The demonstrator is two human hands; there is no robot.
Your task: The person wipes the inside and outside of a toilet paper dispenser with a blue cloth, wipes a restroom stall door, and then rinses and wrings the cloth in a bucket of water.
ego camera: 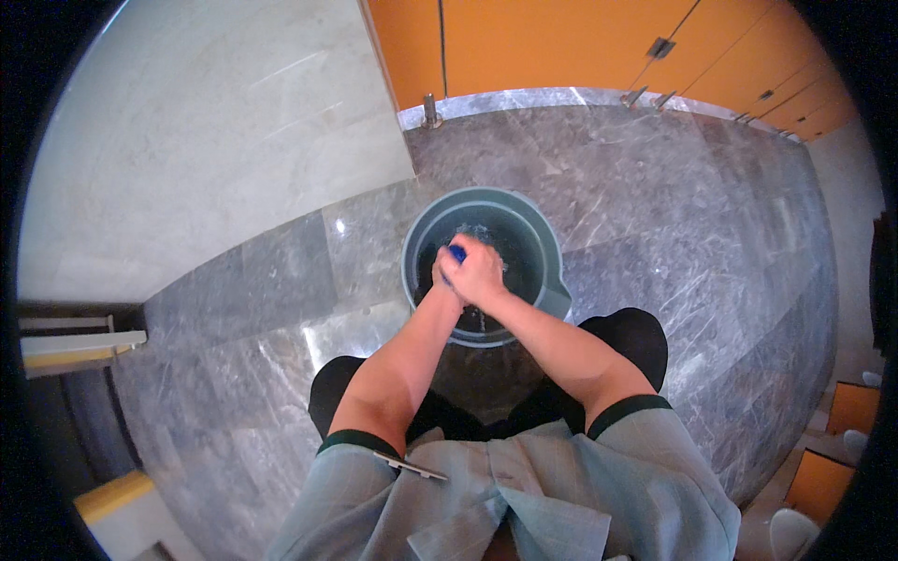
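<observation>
A round grey-green plastic bucket (554,238) with a pouring lip stands on the floor in front of me, with dark water (519,280) inside. Over its middle my left hand (447,277) and my right hand (478,270) are pressed together around a blue cloth (457,253), of which only a small part shows between the fingers. Drops or splashes show on the water near the hands. The fingers of my left hand are partly hidden behind the right.
Grey marble-look floor tiles (701,231) surround the bucket. A pale wall (210,126) stands at the upper left. Orange cubicle panels (547,49) on metal feet run along the top. Urinals (793,534) and orange dividers (821,485) are at the lower right.
</observation>
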